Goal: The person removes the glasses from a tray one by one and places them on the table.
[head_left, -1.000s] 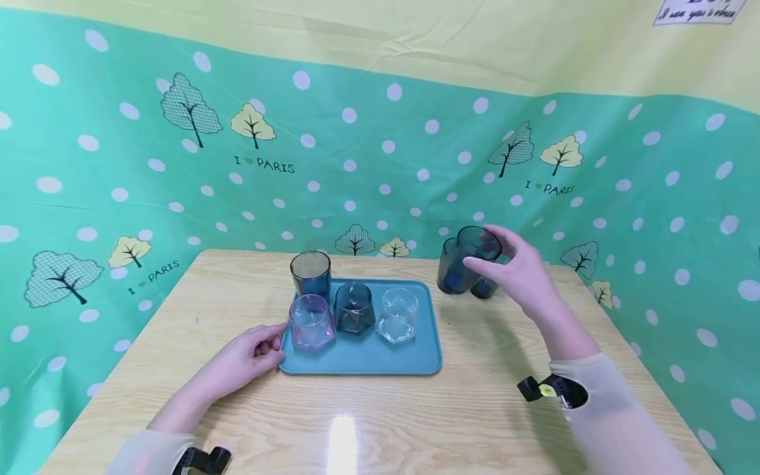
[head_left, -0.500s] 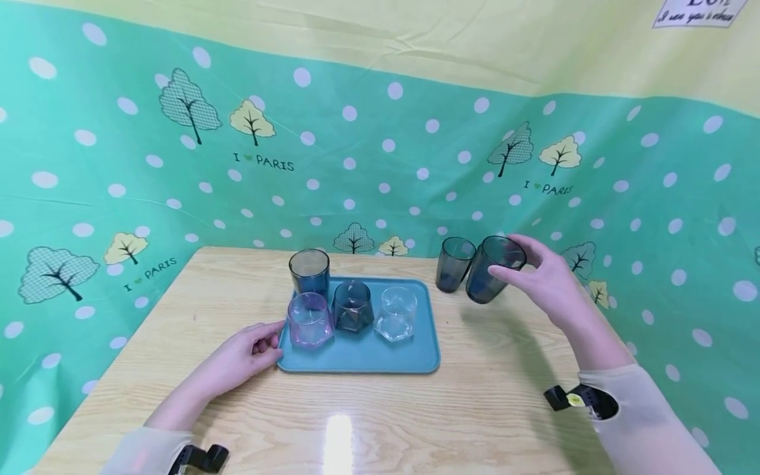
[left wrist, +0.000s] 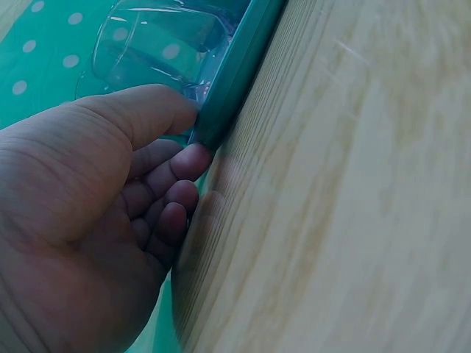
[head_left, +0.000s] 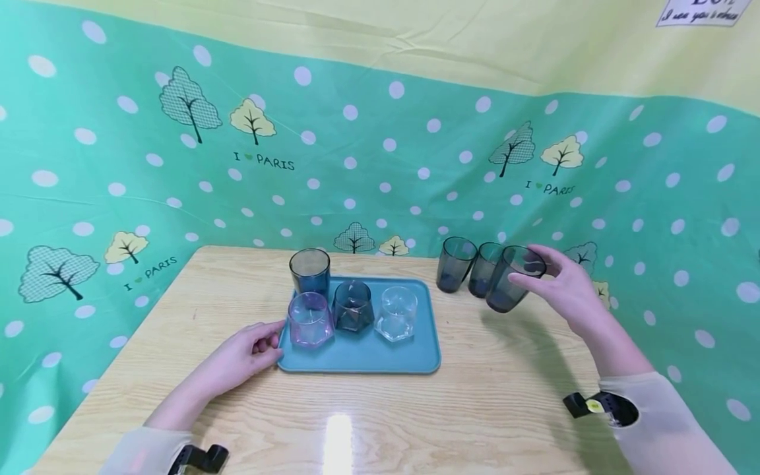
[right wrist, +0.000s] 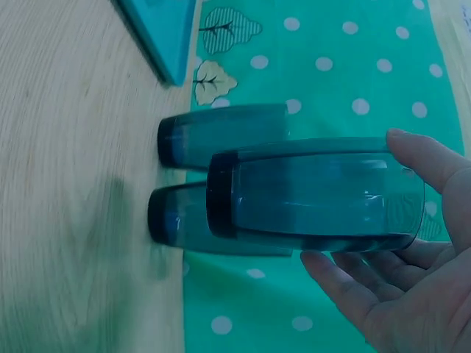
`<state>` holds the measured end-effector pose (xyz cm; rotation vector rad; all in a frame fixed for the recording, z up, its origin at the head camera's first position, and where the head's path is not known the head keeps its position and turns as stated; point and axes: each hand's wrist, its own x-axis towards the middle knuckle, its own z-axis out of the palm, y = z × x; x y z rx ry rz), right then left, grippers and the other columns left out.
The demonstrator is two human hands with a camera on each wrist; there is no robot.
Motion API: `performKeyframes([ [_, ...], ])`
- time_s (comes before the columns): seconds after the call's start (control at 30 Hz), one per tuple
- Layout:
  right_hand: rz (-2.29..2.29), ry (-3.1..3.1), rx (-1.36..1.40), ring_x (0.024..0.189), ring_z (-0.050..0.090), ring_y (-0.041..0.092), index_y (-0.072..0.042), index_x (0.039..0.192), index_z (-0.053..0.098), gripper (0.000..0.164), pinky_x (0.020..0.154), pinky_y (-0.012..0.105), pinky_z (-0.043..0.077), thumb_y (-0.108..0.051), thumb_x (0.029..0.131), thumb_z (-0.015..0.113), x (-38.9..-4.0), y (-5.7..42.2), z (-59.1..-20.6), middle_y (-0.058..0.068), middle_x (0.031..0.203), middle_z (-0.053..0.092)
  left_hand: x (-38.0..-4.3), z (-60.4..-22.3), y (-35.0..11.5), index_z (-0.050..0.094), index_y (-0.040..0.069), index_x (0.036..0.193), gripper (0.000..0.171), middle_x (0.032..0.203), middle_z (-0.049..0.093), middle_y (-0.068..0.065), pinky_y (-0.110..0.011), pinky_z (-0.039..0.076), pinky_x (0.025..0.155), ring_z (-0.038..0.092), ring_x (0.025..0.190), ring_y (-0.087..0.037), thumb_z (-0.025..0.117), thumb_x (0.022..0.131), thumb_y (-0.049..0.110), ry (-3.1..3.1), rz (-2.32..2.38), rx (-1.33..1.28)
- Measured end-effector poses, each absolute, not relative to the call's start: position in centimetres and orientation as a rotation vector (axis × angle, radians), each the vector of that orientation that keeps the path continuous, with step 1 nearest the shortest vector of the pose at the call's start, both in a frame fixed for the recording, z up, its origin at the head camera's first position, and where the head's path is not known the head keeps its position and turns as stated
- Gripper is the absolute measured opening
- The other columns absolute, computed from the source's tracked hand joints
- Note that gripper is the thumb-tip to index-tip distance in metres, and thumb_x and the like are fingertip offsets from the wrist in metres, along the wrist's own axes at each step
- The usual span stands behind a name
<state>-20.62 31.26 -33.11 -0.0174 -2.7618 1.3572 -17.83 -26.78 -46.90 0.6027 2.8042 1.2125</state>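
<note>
My right hand [head_left: 567, 287] grips a tall smoke-tinted glass tumbler [head_left: 512, 282] near its rim, thumb on one side and fingers on the other. In the right wrist view, the tumbler [right wrist: 316, 195] is above the tabletop, its base toward the wood. Two matching tumblers stand behind it, one at the left [head_left: 454, 267] and one partly covered by it [head_left: 483, 267]. At the left edge of the blue tray [head_left: 356, 359], my left hand [head_left: 246, 356] pinches the rim, thumb on top and fingers curled at the outer side, as the left wrist view shows.
On the tray stand a purple-tinted glass [head_left: 311, 323], a dark faceted glass [head_left: 353, 309] and a colourless glass [head_left: 396, 316]. Behind the purple one is a tall dark tumbler [head_left: 311, 270] at the tray's back-left corner. A dotted green cloth [head_left: 380, 178] hangs behind the wooden table [head_left: 415, 422].
My right hand has moved right and toward me with the tumbler, away from the two standing ones, which now show more fully. My left hand stays at the tray's edge.
</note>
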Motion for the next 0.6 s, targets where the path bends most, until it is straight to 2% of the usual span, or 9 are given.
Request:
performKeyframes([
  [0.37, 1.325, -2.759, -0.067, 0.149, 0.044, 0.042, -0.008, 0.175, 0.03, 0.097, 0.109, 0.054, 0.041, -0.046, 0.101, 0.082, -21.5, 33.6, -34.5, 0.021, 0.162, 0.049, -17.9, -46.9, -26.8, 0.058, -0.01, 0.152, 0.06, 0.101, 0.062, 0.004, -0.026, 0.05, 0.077, 0.055, 0.091, -0.012, 0.08, 0.101, 0.011, 2.792, 1.221, 0.596],
  [0.6, 1.299, -2.763, -0.126, 0.146, 0.045, 0.04, -0.007, 0.174, 0.029, 0.102, 0.108, 0.051, 0.042, -0.053, 0.099, 0.081, -22.3, 34.9, -35.0, 0.021, 0.162, 0.049, -17.8, -46.9, -26.8, 0.059, -0.011, 0.151, 0.06, 0.1, 0.061, 0.004, -0.026, 0.051, 0.078, 0.055, 0.091, -0.012, 0.08, 0.1, 0.01, 2.802, 1.223, 0.6],
])
